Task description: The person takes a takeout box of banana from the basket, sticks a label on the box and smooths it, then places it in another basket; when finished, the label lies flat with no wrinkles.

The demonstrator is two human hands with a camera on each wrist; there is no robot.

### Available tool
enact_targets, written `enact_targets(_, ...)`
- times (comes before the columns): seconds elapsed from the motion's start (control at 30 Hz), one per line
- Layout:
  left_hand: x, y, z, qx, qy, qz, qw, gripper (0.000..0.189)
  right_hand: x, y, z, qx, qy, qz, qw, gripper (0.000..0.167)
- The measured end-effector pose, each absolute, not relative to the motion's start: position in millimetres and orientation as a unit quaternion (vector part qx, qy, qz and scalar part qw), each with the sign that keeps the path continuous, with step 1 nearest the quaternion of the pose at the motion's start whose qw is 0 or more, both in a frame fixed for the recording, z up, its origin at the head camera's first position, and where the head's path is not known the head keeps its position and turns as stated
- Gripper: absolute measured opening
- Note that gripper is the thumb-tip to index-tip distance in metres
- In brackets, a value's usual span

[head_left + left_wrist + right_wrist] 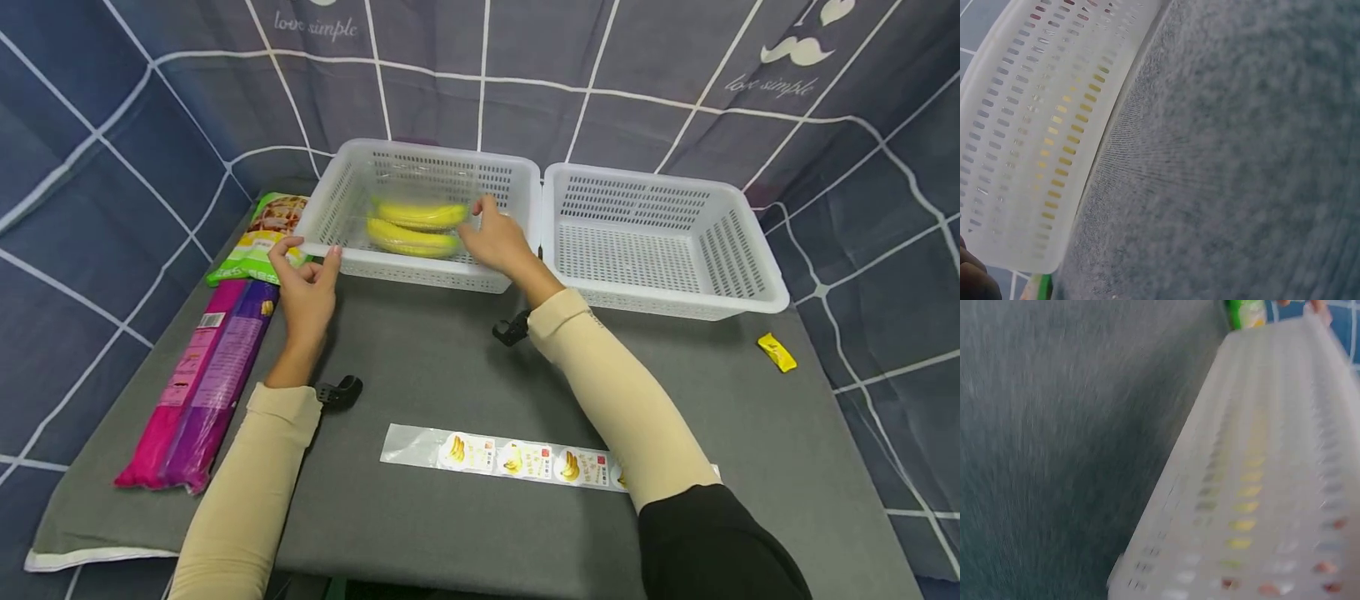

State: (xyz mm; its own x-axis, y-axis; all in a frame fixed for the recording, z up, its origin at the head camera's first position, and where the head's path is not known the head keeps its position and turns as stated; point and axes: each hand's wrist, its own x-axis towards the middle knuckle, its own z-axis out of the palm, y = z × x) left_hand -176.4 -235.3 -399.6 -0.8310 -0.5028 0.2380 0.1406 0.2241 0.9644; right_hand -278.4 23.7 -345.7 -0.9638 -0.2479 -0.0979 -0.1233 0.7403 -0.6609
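Two yellow bananas in a clear plastic wrap lie inside the left white basket. My left hand holds this basket's front left corner, with thumb and forefinger at the rim. Its fingertips show at the edge of the left wrist view. Over the front rim reaches my right hand, its thumb and forefinger bent right at the bananas' right ends. I cannot tell whether they pinch the wrap. Through the basket's slots the right wrist view shows blurred yellow and some of the fingers.
A second white basket stands at the right, beside the first. Left of them lie a green snack bag and a long pink and purple packet. A strip of banana stickers lies in front, and a small yellow wrapper at right.
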Motion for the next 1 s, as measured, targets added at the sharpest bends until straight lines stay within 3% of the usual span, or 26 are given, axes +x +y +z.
enact_targets(0.33, -165, -230, -388, 0.115, -0.731, -0.618, 0.265, 0.053, -297, 20, -348, -0.051, 0.869, -0.474, 0.136, 0.044)
enact_targets(0.67, -165, -230, -388, 0.113, -0.736, -0.615, 0.260, 0.052, -303, 19, -351, -0.083, 0.879, -0.446, 0.146, 0.042)
enact_targets(1.0, -187, -245, -419, 0.108, -0.731, -0.619, 0.266, 0.056, -303, 20, -353, -0.085, 0.891, -0.427, 0.130, 0.039)
